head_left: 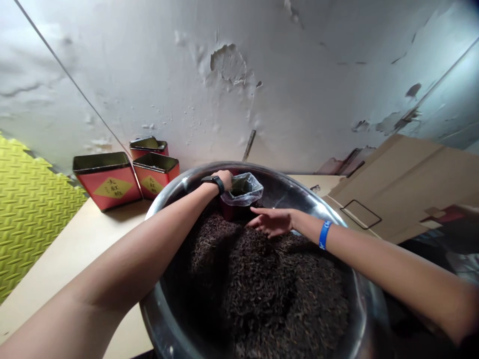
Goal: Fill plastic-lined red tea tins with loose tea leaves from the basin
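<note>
A large steel bowl [154,304] holds a heap of dark loose tea leaves [258,279]. Inside it, against the far side, a red tea tin [227,211] sits in the leaves, with a clear plastic bag [250,196] lining it and folded over its rim. My left hand [224,178], below a black wristband, grips the tin's left edge; the fingertips are hidden. My right hand [272,222] is just right of the tin, low over the leaves. Its fingers are apart and it holds nothing; whether it touches the leaves is unclear.
Open red tins, a large one [108,182] and two smaller ones [157,172], stand on the pale table [45,269] at left. Yellow foam matting [33,219] lies beyond. A cardboard box [411,184] stands at right. A peeling wall [149,65] rises behind the bowl.
</note>
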`<state>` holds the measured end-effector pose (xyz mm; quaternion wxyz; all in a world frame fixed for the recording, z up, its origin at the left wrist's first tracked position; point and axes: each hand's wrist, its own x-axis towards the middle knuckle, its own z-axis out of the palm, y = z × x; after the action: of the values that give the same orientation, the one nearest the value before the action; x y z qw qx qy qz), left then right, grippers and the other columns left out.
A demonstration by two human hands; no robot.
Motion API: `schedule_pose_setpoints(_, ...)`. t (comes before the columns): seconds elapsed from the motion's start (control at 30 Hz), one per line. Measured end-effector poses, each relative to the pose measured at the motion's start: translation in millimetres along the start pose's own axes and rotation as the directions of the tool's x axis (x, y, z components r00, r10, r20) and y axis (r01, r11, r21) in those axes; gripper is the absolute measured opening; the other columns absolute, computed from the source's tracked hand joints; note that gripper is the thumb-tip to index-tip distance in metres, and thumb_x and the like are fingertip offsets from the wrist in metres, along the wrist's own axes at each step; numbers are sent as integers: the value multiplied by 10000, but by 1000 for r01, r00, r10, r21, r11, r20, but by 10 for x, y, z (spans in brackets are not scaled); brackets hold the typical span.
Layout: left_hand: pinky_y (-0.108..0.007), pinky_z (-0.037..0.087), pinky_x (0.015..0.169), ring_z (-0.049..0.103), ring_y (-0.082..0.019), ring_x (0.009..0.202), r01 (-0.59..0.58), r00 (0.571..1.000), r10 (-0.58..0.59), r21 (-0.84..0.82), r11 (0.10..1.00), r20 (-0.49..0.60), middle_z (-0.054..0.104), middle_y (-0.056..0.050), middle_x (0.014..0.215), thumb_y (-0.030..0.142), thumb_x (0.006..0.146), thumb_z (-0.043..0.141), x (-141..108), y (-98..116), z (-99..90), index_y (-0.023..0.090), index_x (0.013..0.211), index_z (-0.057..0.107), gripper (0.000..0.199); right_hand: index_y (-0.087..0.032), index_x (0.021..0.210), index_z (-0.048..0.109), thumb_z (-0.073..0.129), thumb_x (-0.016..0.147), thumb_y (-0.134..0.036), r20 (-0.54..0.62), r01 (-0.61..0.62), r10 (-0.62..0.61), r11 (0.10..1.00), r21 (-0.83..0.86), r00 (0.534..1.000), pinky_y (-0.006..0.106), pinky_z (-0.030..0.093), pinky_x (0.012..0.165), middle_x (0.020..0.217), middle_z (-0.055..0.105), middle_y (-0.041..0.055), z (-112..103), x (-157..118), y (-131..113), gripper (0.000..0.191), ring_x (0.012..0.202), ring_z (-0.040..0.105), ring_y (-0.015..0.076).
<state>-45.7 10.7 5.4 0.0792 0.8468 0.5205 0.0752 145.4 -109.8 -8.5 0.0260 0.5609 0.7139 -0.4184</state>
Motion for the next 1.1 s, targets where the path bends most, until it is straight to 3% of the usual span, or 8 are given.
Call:
schedule_pose_setpoints(0.07, -240, 474, 741, 610, -202, 879, 6, 1000, -6, 1, 1000, 2, 654, -74, 973, 277, 709, 531, 6, -3, 4, 192, 1022, 628, 338, -149, 1119, 592, 111, 844, -633, 144, 25, -55, 979, 204, 988, 314, 507, 671, 960, 663, 119, -48, 81, 172, 735, 743, 636, 163)
schedule_pose_setpoints(0.1, -237, 474, 743, 611, -198, 877, 11, 1000, -11, 0, 1000, 3, 654, -70, 974, 282, 708, 535, 9, -6, 6, 196, 1025, 627, 341, -141, 1112, 596, 113, 851, -620, 124, 54, -88, 967, 251, 988, 322, 504, 705, 999, 652, 133, -43, 133, 286, 728, 792, 634, 174)
schedule_pose_setpoints(0.2, -236, 475, 741, 612, -197, 875, 17, 1000, -17, -4, 1000, 2, 652, -70, 975, 288, 702, 544, 18, -14, 13, 204, 1046, 621, 362, -155, 1079, 615, 215, 871, -557, -208, 150, -116, 977, 154, 971, 374, 475, 811, 1053, 639, 123, 69, 298, 638, 604, 917, 611, 215)
schedule_pose_setpoints(0.3, -244, 479, 737, 610, -203, 886, 14, 1000, -14, -10, 1000, 1, 648, -75, 987, 284, 706, 538, 19, -16, 16, 209, 1073, 609, 382, -187, 1097, 606, 439, 813, -472, -402, 166, -141, 986, 28, 905, 437, 363, 957, 1156, 590, 106, 220, 431, 892, 436, 1076, 524, 260)
schedule_pose_setpoints(0.47, -257, 477, 743, 609, -205, 879, -1, 1000, 1, -9, 1000, -4, 652, -67, 967, 278, 708, 526, -4, -12, 8, 226, 1052, 619, 360, -224, 1203, 525, 539, 747, -415, -571, 197, -248, 969, -151, 782, 410, 172, 1081, 1380, 373, 42, 283, 569, 1149, 494, 1294, 262, 246)
schedule_pose_setpoints(0.63, -240, 474, 735, 609, -185, 856, -7, 1000, 7, -1, 1000, 1, 659, -43, 946, 266, 704, 532, -19, -4, -14, 252, 1041, 622, 349, -165, 1229, 488, 527, 741, -403, -671, 153, -237, 971, -183, 703, 444, 162, 1081, 1347, 409, 105, 155, 686, 1405, 544, 1275, 295, 277)
schedule_pose_setpoints(0.87, -236, 479, 737, 604, -195, 881, 6, 1000, -7, 21, 1000, 10, 659, -49, 950, 238, 696, 545, 5, 5, -28, 217, 1021, 636, 338, -197, 1253, 460, 490, 761, -389, -667, 187, -195, 979, -85, 719, 454, 274, 1027, 1294, 479, 88, 258, 928, 1370, 530, 1190, 427, 263)
schedule_pose_setpoints(1.1, -228, 479, 728, 609, -195, 871, 29, 999, -30, 28, 999, 32, 662, -64, 942, 209, 703, 536, 29, -40, -59, 185, 1037, 630, 347, -188, 1160, 558, 470, 772, -387, -602, 228, -108, 965, 128, 792, 416, 257, 1036, 1253, 521, 84, 513, 732, 1068, 445, 1192, 420, 246)
